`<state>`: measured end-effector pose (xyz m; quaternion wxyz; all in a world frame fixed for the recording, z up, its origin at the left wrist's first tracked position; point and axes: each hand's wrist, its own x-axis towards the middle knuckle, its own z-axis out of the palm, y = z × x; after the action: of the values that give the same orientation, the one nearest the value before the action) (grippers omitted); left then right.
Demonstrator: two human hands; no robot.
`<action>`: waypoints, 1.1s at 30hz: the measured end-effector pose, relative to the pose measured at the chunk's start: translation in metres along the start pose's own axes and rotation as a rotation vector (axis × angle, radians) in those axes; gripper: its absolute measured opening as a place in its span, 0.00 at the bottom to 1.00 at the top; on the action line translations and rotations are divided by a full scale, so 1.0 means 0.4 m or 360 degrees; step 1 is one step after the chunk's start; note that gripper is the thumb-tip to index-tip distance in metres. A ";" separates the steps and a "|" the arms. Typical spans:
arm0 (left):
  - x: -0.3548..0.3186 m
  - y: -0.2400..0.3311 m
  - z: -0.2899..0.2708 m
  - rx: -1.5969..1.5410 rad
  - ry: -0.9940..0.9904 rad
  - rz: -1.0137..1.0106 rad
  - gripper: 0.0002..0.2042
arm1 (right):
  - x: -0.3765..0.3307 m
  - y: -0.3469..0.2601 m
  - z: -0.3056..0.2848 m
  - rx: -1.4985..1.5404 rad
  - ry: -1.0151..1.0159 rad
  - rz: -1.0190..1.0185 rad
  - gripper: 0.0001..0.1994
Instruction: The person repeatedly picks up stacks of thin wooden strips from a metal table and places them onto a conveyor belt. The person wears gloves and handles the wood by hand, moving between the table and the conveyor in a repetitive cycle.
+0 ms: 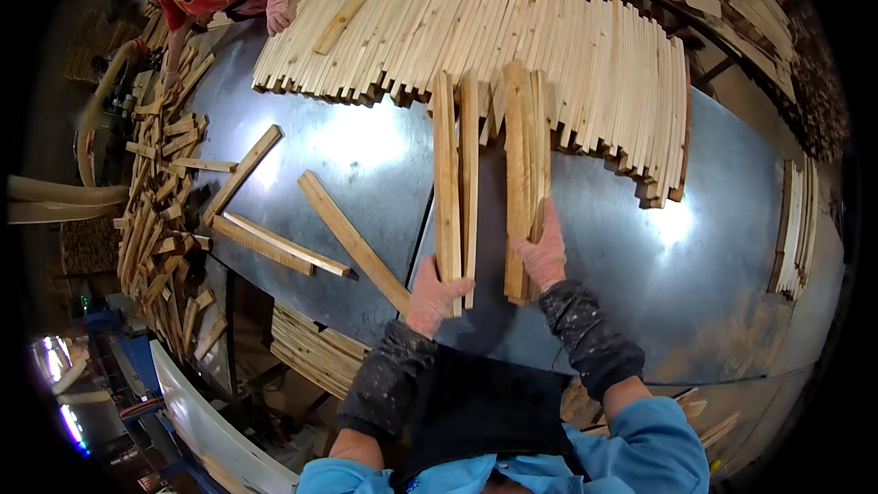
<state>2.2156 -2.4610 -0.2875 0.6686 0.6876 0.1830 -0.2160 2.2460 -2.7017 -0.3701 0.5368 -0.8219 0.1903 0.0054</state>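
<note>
- Left hand (433, 297): closed around the strip pair (446, 192) at its near end, apparently keeping the pieces together.
- Right hand (543, 256): clamped on the strip bundle (519, 174) (underside hidden).
- Both groups lie over the metal table (695, 265), far ends reaching the strip row (457, 32), seemingly left unobstructed.

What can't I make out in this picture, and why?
All in the head view:
Undersides of the strips at the left hand and right hand: hidden by the strips.
Co-worker's hand by the offcuts: too small to show its grip.
Wood stack, upper right: cut off by the rim.
Boards underneath: partly hidden by tabletop.
</note>
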 end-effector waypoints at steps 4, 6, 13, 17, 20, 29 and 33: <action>-0.193 -0.191 0.000 0.0133 -0.0030 -0.0099 0.40 | -0.241 0.053 -0.009 -0.0363 0.0018 -0.0029 0.52; -0.283 -0.280 -0.009 0.0079 -0.0102 -0.0082 0.40 | -0.351 0.087 -0.024 -0.0576 -0.0011 0.0003 0.53; -0.414 -0.485 -0.052 -0.0161 -0.0528 -0.0309 0.35 | -0.673 0.187 -0.007 -0.0886 -0.0075 0.0223 0.52; -0.357 -0.588 -0.022 -0.0291 -0.0648 -0.0293 0.27 | -0.699 0.193 0.046 -0.0785 -0.0143 0.0260 0.52; -0.346 -0.575 -0.027 -0.0331 -0.0585 -0.0368 0.24 | -0.683 0.172 0.035 -0.0569 -0.0162 0.0412 0.53; -0.371 -0.628 -0.072 -0.0491 -0.0661 -0.0565 0.33 | -0.608 0.126 0.156 -0.0901 -0.0019 0.0510 0.63; -0.496 -0.613 -0.170 -0.0178 -0.0454 -0.0430 0.33 | -0.644 0.086 0.147 -0.0572 0.0006 0.0211 0.61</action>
<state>1.9199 -2.3761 -0.3853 0.6898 0.5811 0.1888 -0.3885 2.0077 -2.5828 -0.3704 0.3794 -0.8903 0.2409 0.0731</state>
